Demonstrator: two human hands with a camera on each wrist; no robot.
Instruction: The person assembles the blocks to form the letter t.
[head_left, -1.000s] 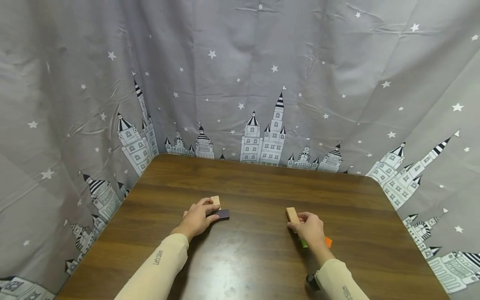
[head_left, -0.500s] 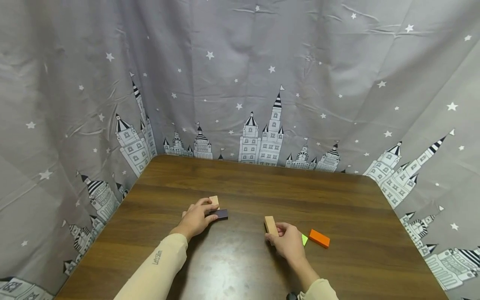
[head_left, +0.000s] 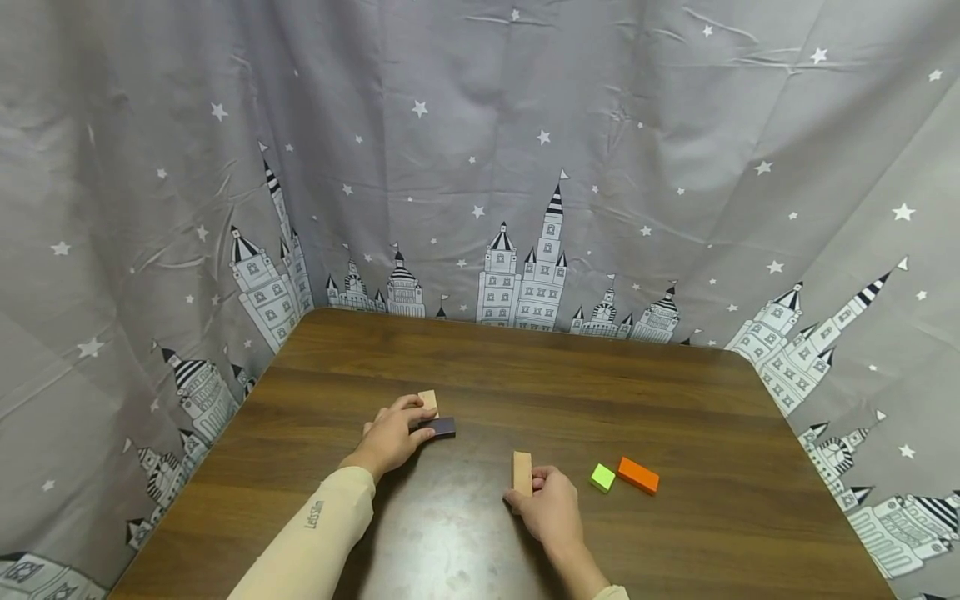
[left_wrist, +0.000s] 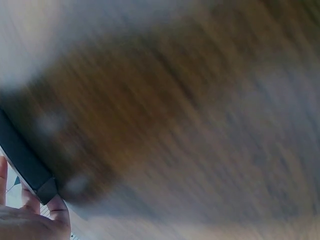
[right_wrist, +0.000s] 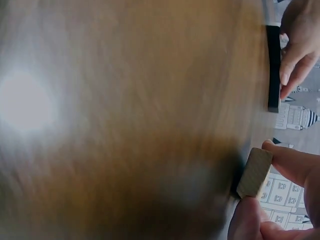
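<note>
My left hand (head_left: 390, 435) rests at a dark purple wooden block (head_left: 442, 427) and a natural wood block (head_left: 428, 401) lying against each other on the table. The thumb touches the dark block and a fingertip reaches the pale one. In the left wrist view the dark block (left_wrist: 22, 160) shows at the left edge, with fingertips behind it. My right hand (head_left: 551, 504) pinches another natural wood block (head_left: 522, 473) between thumb and fingers, right of the pair. The right wrist view shows this block's end face (right_wrist: 255, 172) between the fingertips.
A lime green block (head_left: 602, 477) and an orange block (head_left: 638, 476) lie close together to the right of my right hand. The brown wooden table (head_left: 675, 400) ends at a grey curtain (head_left: 615, 167) printed with castles and stars.
My right hand has moved left and nearer to me, carrying the wood block away from the green and orange blocks, which now show fully. My left hand stays where it was.
</note>
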